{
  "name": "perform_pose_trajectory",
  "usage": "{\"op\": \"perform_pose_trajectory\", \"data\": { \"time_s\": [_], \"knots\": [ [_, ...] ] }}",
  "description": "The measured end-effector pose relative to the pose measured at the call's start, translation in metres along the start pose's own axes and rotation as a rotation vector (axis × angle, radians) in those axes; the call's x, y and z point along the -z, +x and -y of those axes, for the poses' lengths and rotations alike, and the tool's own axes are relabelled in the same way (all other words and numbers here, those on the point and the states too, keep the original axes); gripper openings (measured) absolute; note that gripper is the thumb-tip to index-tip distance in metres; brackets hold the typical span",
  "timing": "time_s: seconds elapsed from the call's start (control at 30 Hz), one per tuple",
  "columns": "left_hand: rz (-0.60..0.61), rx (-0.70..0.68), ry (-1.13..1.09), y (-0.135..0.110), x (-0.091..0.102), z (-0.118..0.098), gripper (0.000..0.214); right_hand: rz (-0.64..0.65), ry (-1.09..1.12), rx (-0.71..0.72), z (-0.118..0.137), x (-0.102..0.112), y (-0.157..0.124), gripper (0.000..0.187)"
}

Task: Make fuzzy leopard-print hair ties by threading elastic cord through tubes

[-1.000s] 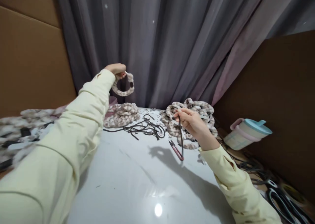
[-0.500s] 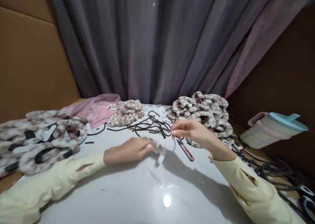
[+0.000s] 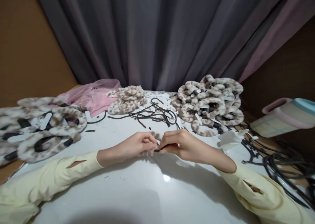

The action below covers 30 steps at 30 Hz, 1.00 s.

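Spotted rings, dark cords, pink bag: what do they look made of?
Spotted rings: probably plush fabric, matte; the surface looks fuzzy.
Dark cords: rubber or textile, unclear; slim, curling loosely, dull finish.
Pink bag: likely thin plastic film; crinkled, slightly glossy, see-through.

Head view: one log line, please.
left hand: brown-white plush piece, mostly hidden | right hand: thin dark cord | hands: close together

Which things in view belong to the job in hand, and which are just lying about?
In the job:
spotted plush ring, in the left hand
dark cord, pinched by the right hand
plush ring piles, probably
tangled black cords, probably

Apparently just lying about:
handled tumbler
crumpled white scrap
pink plastic bag
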<state>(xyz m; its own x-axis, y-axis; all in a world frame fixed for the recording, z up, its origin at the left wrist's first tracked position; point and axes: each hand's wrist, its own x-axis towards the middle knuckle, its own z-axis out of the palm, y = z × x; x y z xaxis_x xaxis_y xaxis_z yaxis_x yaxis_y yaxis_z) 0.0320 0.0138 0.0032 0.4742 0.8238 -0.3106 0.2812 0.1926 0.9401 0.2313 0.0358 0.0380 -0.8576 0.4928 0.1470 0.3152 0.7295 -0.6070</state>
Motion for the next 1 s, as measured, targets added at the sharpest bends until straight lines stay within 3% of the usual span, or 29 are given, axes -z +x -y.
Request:
{"op": "perform_pose_trajectory", "data": {
  "time_s": [0.2, 0.4, 0.73, 1.0],
  "knots": [
    [-0.057, 0.110, -0.149, -0.004, 0.002, -0.009, 0.024, -0.131, -0.071, 0.032, -0.008, -0.008, 0.000, 0.019],
    [-0.069, 0.043, -0.247, -0.004, -0.002, -0.007, 0.036, -0.221, -0.105, 0.029, -0.012, -0.011, -0.001, 0.022],
    [-0.134, -0.046, -0.074, -0.005, -0.006, -0.006, 0.030, -0.220, -0.088, -0.017, -0.011, -0.007, 0.001, 0.018],
    [-0.225, -0.232, 0.117, -0.010, -0.010, -0.006, 0.020, -0.199, -0.178, 0.043, -0.007, 0.006, -0.003, 0.020]
  ]
}}
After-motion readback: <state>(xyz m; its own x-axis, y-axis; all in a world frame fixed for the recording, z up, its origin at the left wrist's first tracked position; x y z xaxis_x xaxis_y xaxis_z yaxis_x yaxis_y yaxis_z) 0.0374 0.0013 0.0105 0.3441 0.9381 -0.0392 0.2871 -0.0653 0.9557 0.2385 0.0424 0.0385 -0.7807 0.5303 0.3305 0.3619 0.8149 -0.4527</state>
